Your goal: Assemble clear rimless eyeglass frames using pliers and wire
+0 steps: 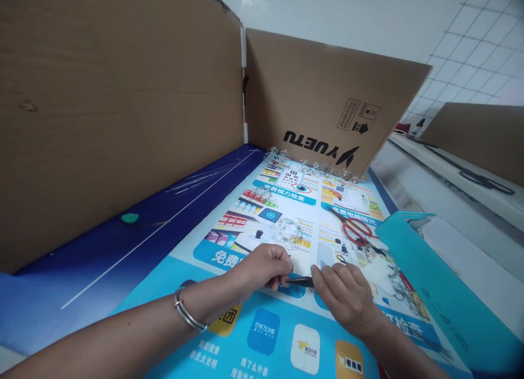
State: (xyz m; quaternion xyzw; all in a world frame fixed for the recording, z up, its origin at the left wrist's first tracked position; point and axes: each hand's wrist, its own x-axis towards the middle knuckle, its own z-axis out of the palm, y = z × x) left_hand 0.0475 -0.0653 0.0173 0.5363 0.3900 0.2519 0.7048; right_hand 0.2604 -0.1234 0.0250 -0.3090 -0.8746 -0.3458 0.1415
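Note:
My right hand (344,297) is closed around a pair of pliers (301,281), whose dark, tapering jaws point left while the handles are hidden in my palm. The tip of the jaws meets the fingers of my left hand (266,267), which are pinched together. What they pinch is too small to make out. Just beyond my hands lies a loose tangle of thin wire (289,232) on a printed poster sheet (229,319). Scissors with red handles (356,232) rest farther off to the right, near a coil of wire (380,256).
Tall cardboard panels (123,95) wall off the left and the back (327,95). Along the back panel runs a row of wire pieces (319,166). A teal box (442,281) stands on the right, beside cut wire ends (409,297). A small green blob (130,218) lies on the left.

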